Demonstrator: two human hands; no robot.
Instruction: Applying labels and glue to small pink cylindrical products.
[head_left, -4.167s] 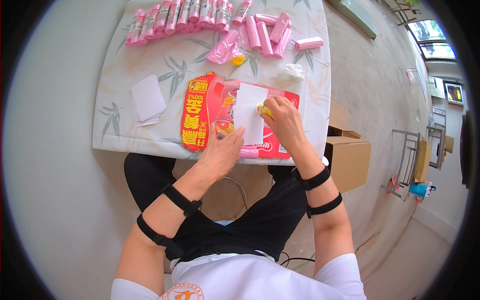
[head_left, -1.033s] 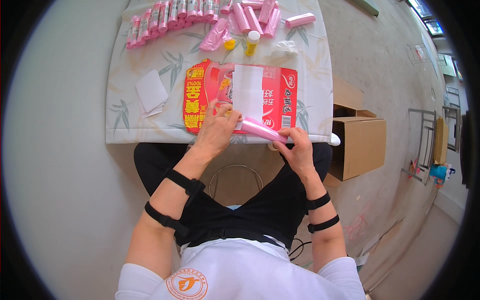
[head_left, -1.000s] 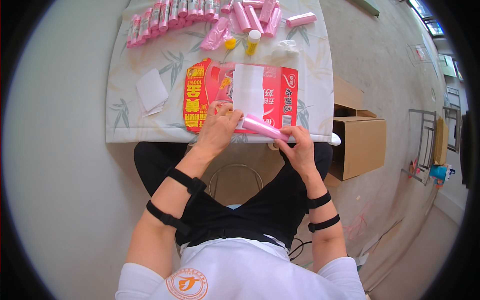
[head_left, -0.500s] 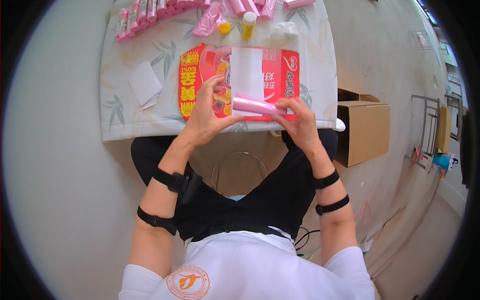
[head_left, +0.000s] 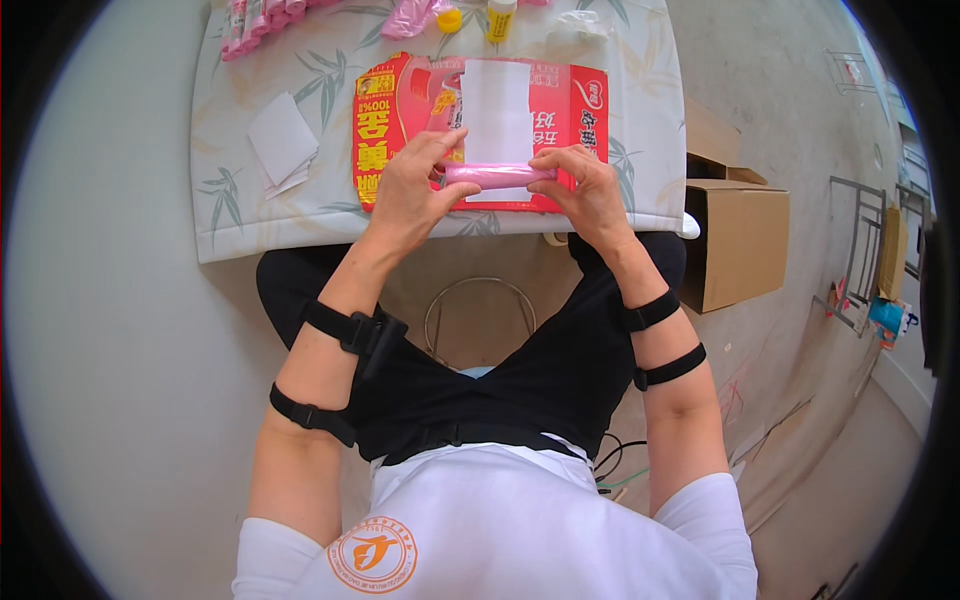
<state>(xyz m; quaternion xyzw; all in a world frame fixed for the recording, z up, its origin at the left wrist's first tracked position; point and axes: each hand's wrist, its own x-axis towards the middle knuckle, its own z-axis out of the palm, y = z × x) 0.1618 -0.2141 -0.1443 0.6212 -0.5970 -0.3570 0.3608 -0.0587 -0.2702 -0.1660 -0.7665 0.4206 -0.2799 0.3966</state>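
Observation:
Between my two hands lies a roll of pink plastic bags [head_left: 500, 177], held level across a white paper strip [head_left: 497, 110]. My left hand [head_left: 412, 190] grips the roll's left end between thumb and fingers. At the other end, my right hand [head_left: 583, 190] pinches it the same way. Beneath the paper strip is a flat red printed cardboard sheet [head_left: 550, 130], near the table's front edge.
A stack of white paper slips [head_left: 282, 143] lies left of the cardboard. Farther back are more pink rolls [head_left: 262, 22], a glue stick [head_left: 500, 20], its yellow cap [head_left: 449, 20] and crumpled clear plastic [head_left: 577, 30]. An open cardboard box [head_left: 740, 245] stands right of the table [head_left: 330, 225].
My left hand has closed on the roll's left end. The tilted roll has been brought level over the paper strip. The view has shifted, so the table sits higher in the picture.

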